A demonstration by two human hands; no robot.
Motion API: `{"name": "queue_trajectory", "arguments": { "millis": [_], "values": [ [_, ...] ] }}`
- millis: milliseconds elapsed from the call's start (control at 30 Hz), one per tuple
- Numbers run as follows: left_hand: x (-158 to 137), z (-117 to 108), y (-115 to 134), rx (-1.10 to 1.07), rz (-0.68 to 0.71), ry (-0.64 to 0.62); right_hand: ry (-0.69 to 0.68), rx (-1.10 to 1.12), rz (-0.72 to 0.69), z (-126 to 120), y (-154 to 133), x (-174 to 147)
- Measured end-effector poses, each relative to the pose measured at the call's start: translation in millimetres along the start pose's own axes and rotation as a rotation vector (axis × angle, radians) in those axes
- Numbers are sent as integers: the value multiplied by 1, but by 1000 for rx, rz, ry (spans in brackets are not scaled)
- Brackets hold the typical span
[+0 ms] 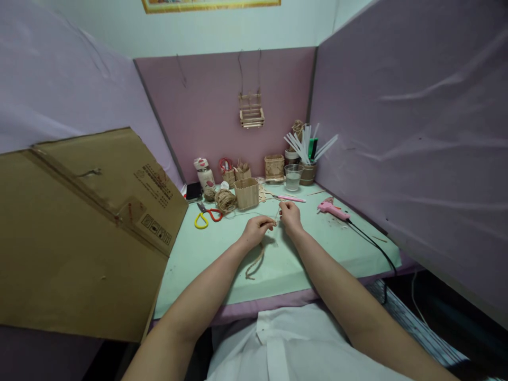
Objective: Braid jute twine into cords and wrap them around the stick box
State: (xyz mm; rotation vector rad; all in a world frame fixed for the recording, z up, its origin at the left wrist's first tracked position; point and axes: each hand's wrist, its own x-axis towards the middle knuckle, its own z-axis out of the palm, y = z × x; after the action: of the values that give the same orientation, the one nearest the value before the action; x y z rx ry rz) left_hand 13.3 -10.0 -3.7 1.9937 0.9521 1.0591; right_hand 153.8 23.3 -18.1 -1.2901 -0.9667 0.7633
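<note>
My left hand (257, 231) is closed, thumb and fingers pinching a length of braided twine (260, 256). The braid's tail hangs below that hand and curls on the green tabletop. Just to the right and slightly higher, my right hand (291, 216) is also closed, pinching a thin strand of twine (277, 212) that runs between the two hands. Behind them stands a box made of wooden sticks (246, 194). A ball of twine (225, 201) rests beside it, with a thin line trailing from it toward my hands. Scissors (203, 217) with yellow and red handles lie left of my left hand.
A pink glue gun (333, 210) with a black cord lies on the right. Along the back are a clear cup of water (293, 179), a pot of white glue sticks (308, 174), a bottle (204, 174) and a pink pen (291, 199). Cardboard (91, 238) leans at left.
</note>
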Motion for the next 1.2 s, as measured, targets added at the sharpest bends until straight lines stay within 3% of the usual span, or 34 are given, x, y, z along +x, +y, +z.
{"name": "queue_trajectory", "arguments": {
  "millis": [133,267,400,567,967,1100,1200],
  "values": [
    [1,-3,-3,23,-25,90,-18,-89,13,3,1,-3],
    [5,-9,-11,63,-97,218,24,-230,-277,5,-2,-10],
    [8,-13,-16,73,-157,283,-188,-290,-643,4,-8,-22],
    [8,-13,-16,80,-165,282,-311,-365,-808,5,-12,-30],
    [8,-13,-22,68,-148,256,-315,-327,-744,6,-8,-22],
    [8,-13,-23,69,-143,241,-328,-283,-632,7,-11,-24],
    [8,-14,-19,42,-131,218,-331,-184,-471,9,-13,-24]
  ]
}}
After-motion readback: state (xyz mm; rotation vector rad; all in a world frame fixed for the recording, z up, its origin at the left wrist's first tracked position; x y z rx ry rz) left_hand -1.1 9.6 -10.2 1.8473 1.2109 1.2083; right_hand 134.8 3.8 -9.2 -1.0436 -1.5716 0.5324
